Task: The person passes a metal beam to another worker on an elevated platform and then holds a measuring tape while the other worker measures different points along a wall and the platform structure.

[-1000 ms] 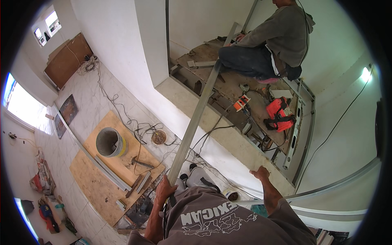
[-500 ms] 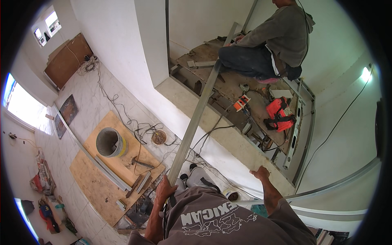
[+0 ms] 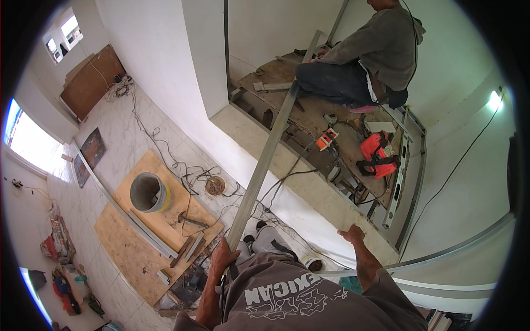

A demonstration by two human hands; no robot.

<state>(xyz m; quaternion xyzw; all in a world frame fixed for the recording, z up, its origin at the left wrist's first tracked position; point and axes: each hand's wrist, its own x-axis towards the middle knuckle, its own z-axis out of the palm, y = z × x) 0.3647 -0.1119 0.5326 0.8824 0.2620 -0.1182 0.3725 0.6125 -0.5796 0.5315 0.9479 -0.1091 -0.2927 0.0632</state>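
Observation:
My left hand [image 3: 223, 255] is closed around the lower end of a long grey metal tube [image 3: 264, 160]. The tube slants up and away across the pale ledge [image 3: 309, 190], and its far end lies by a co-worker's knee. On the ledge's near right part rests my right hand [image 3: 353, 234], apart from the tube. Its fingers point left along the surface and hold nothing that I can see; some are hidden. The co-worker [image 3: 375, 55] kneels on a worn wooden platform [image 3: 309, 118] with hands near the tube's far end.
A red and black tool bag [image 3: 379, 154], an orange tool [image 3: 327, 139] and a spirit level [image 3: 396, 185] lie on the platform. Below left, a bucket [image 3: 149, 193] and a hammer [image 3: 193, 220] rest on a plywood sheet [image 3: 118, 231]. Cables [image 3: 165, 149] trail over the tiled floor.
The co-worker's forearm and hands have shifted slightly near the tube's far end. My hands and the tube look the same.

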